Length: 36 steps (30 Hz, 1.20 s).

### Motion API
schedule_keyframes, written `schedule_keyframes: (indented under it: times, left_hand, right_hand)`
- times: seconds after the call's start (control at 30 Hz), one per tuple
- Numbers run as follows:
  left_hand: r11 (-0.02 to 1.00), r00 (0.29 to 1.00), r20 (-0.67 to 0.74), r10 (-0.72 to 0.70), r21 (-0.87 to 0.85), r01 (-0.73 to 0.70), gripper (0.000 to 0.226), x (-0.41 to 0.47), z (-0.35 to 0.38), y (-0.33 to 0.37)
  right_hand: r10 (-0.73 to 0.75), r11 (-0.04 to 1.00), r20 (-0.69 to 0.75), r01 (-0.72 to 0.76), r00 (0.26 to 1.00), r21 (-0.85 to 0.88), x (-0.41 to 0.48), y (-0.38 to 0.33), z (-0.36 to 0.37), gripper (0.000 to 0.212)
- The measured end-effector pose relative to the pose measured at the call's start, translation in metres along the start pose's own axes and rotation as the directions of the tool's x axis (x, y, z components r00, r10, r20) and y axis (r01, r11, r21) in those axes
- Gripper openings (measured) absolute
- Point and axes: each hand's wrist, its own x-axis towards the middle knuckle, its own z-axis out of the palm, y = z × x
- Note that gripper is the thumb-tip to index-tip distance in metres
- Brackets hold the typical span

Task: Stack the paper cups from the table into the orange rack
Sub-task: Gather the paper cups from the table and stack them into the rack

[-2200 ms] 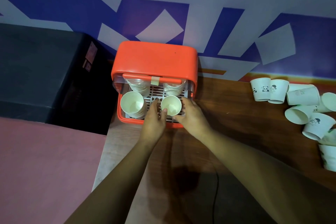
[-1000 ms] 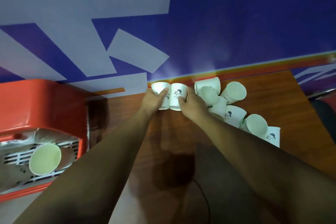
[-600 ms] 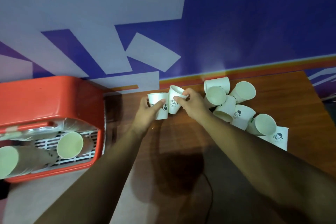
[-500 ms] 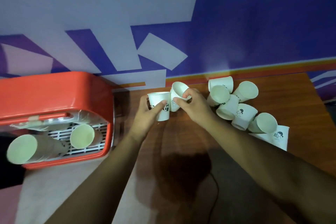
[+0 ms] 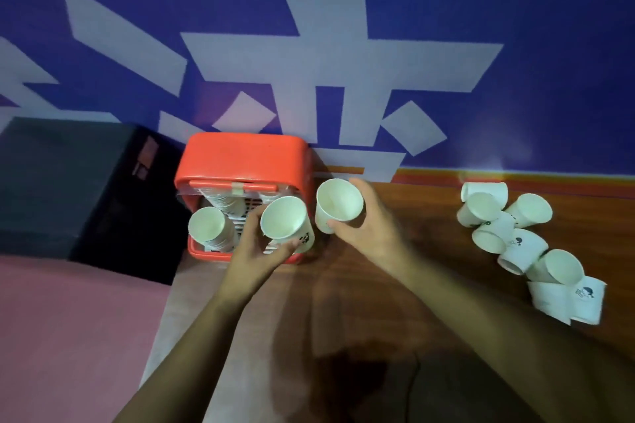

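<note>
The left hand (image 5: 256, 251) grasps a paper cup (image 5: 285, 221), with the thumb under it and the fingers at its left side. This cup is in the air over the front right part of the orange rack (image 5: 244, 156), and its open mouth is tilted toward the camera. The right hand (image 5: 369, 233) grasps a second cup (image 5: 338, 208), with the fingers curled round its far side and the thumb near its bottom. This second cup is just beside the right wall of the rack, above the wooden desk (image 5: 429, 233), also with the mouth toward the camera. The 2 held cups are near each other; I cannot tell if they touch.

Inside the rack, at the front left, a stack of cups (image 5: 208, 228) lies tilted on a white grid (image 5: 241, 224). More stacked cups (image 5: 226, 204) are further back, under the lid.

On the right part of the desk, well apart from the rack, is a heap of loose cups (image 5: 515, 240). Some of them lie on the side and some show a black print. Left of the rack stands a black box (image 5: 68, 182).
</note>
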Motion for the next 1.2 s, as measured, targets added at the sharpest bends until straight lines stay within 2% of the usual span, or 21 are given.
schedule_keyframes:
  times: [0.17, 0.27, 0.47, 0.6, 0.73, 0.83, 0.93, 1.07, 1.2]
  left_hand:
    - [0.999, 0.997, -0.071, 0.032, 0.031, -0.030, 0.060, 0.002, -0.035, -0.014]
    - [0.994, 0.995, -0.086, 0.059, 0.093, -0.051, 0.060, 0.013, -0.037, -0.025]
    - [0.969, 0.997, -0.023, 0.068, 0.239, -0.061, 0.067, 0.037, -0.040, -0.058]
    - [0.938, 0.999, 0.040, 0.004, 0.347, -0.017, 0.064, 0.046, -0.045, -0.080]
    - [0.873, 0.991, 0.120, -0.054, 0.487, -0.011, 0.090, 0.048, -0.051, -0.099]
    - [0.884, 0.983, 0.149, -0.109, 0.466, 0.027, 0.105, 0.044, -0.059, -0.107]
    - [0.916, 0.981, 0.138, -0.135, 0.395, 0.071, 0.085, 0.032, -0.068, -0.114]
    - [0.945, 0.961, 0.091, -0.262, 0.225, 0.237, 0.051, 0.021, -0.067, -0.102]
    - [0.953, 0.958, 0.092, -0.271, 0.169, 0.253, 0.040, 0.026, -0.059, -0.092]
  right_hand:
    - [-0.084, 0.996, -0.040, 0.083, 0.996, -0.017, -0.004, -0.023, 0.041, 0.079]
    - [-0.055, 0.998, -0.071, 0.055, 0.996, 0.000, -0.008, -0.024, 0.051, 0.079]
    - [0.036, 0.999, -0.083, -0.039, 0.996, -0.033, -0.008, -0.027, 0.060, 0.081]
    - [0.058, 0.998, -0.047, -0.058, 0.997, 0.002, -0.007, -0.034, 0.073, 0.081]
    - [0.040, 0.999, -0.009, -0.040, 0.999, -0.002, -0.005, -0.035, 0.090, 0.078]
    - [0.014, 1.000, 0.016, -0.013, 1.000, -0.015, -0.002, -0.033, 0.103, 0.075]
    - [-0.037, 0.998, 0.017, 0.037, 0.999, -0.054, 0.002, -0.026, 0.117, 0.074]
    - [-0.057, 0.991, 0.037, 0.061, 0.998, -0.117, 0.009, -0.015, 0.137, 0.072]
    - [-0.012, 0.994, 0.046, 0.017, 0.999, -0.108, 0.014, -0.007, 0.152, 0.071]
